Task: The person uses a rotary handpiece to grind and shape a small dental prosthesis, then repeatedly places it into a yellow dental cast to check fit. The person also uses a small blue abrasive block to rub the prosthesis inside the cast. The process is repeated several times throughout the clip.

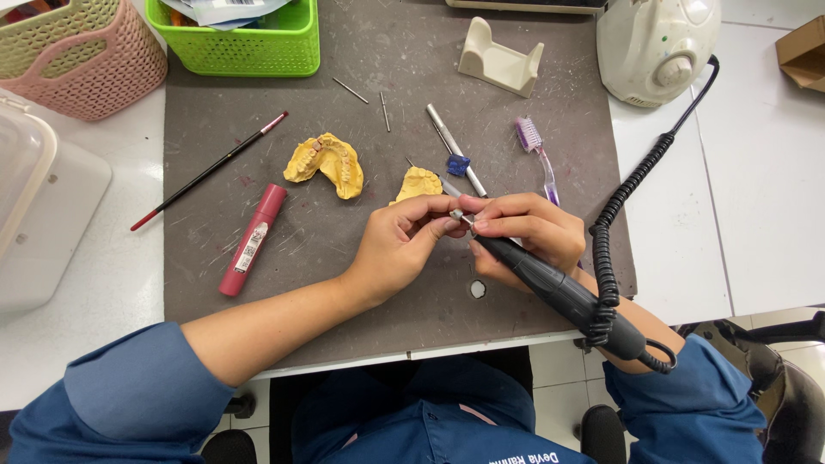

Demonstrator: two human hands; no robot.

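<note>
You are grinding: your left hand (404, 241) pinches a small grey piece (456, 214) between closed fingertips over the grey mat (378, 283) on the bench, and your right hand (526, 234) is wrapped tight around the black handpiece (550, 288), its tip touching the piece. Two yellow tooth casts (326, 163) lie just beyond. Next, I judge, you need a steady pinch and light pressure.

1. A black rotary handpiece (550, 283) lies slanted in the right hand, tip up-left, its coiled black cord (614, 223) trailing off from its rear end.
2. A tiny grey piece (456, 214), perhaps metal, sits pinched at the left fingertips, touching the handpiece tip.
</note>
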